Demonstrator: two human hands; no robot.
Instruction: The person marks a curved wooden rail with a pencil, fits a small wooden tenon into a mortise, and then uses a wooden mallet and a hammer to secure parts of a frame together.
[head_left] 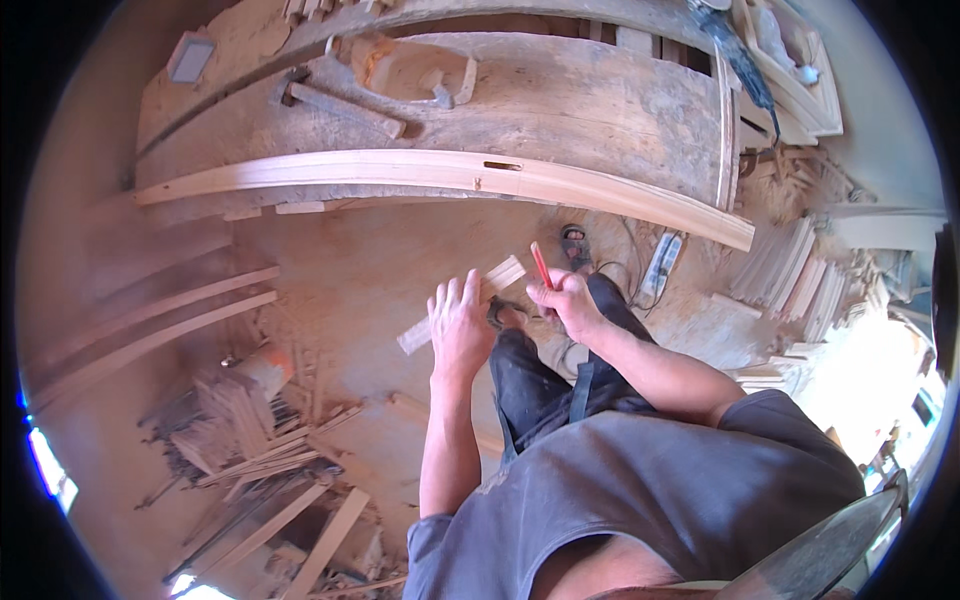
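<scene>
My left hand (462, 328) is closed on a short, flat wooden piece (503, 274). One end of the piece sticks out to the right of the hand, the other to its lower left; the middle is hidden under the palm. In my right hand (573, 306) a red pencil (541, 264) points upward, just beside the piece's right end. Both hands are in front of my body, short of the workbench. A long pale wooden rail (380, 170) with a narrow slot lies along the bench's near edge.
On the workbench (600, 110) are a hammer (345, 108) and a hollowed wooden block (410, 72). A corded power tool (735, 55) sits at the far right. A power strip (662, 263) and stacked boards (790, 270) are on the right; scrap wood (240, 420) is heaped at left.
</scene>
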